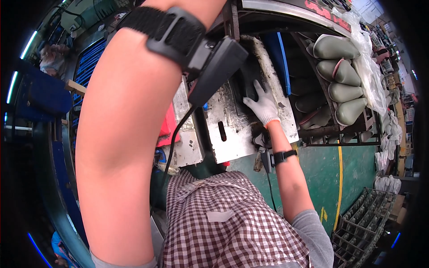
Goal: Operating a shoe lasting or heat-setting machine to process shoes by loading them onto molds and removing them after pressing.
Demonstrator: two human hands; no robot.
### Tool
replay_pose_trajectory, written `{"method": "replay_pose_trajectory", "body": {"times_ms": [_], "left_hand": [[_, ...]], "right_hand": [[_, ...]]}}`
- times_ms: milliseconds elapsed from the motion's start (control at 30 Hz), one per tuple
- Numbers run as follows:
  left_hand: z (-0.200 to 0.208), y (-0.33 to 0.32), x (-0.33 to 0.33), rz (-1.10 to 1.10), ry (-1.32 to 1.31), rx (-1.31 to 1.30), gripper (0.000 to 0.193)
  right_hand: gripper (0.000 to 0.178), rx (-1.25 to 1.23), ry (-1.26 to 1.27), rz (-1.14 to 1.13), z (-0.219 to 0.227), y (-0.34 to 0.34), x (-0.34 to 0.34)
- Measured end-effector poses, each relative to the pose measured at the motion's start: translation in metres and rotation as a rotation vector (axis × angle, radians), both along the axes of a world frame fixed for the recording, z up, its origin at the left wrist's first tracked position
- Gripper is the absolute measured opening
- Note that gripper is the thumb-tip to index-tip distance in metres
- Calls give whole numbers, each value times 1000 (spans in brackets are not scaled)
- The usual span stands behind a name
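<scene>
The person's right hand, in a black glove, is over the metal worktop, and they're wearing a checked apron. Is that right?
Not quite: in the head view, the glove on the right hand is white, not black. The hand is over the metal worktop, and the apron is checked.

"Where could a grip pass?"
"Over the bench's [241, 146] bare front, nearer the body than the right grip [264, 106]."
"Rightward?"
"A blue panel [283, 62] blocks, with grey-green forms [350, 111] stacked beyond."
"Leftward?"
"The left forearm [127, 98] looms there."
</scene>
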State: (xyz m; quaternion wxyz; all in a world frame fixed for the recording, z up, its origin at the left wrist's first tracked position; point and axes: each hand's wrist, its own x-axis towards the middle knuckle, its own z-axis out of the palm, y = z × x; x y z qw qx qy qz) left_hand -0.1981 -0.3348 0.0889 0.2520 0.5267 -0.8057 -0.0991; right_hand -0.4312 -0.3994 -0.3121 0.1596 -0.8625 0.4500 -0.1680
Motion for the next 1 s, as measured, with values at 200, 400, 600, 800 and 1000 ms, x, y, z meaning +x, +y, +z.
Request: {"method": "replay_pose_trajectory", "body": {"times_ms": [200,400,600,800,1000], "left_hand": [[-27,-16,0,110,168,-204,42],[-117,20,-58,321,-30,-488,51],[-239,62,-113,239,12,-541,62],[-357,78,-127,144,-26,-634,55],[-399,77,-126,127,-109,-663,56]], "right_hand": [[54,2,-323,-160,12,56,-72],[44,5,-452,-387,-26,116,-129],[38,873,-769,-621,-81,164,-172],[50,1576,-1141,-455,-17,196,-154],[52,1830,-1173,-535,1,177,-178]]}}
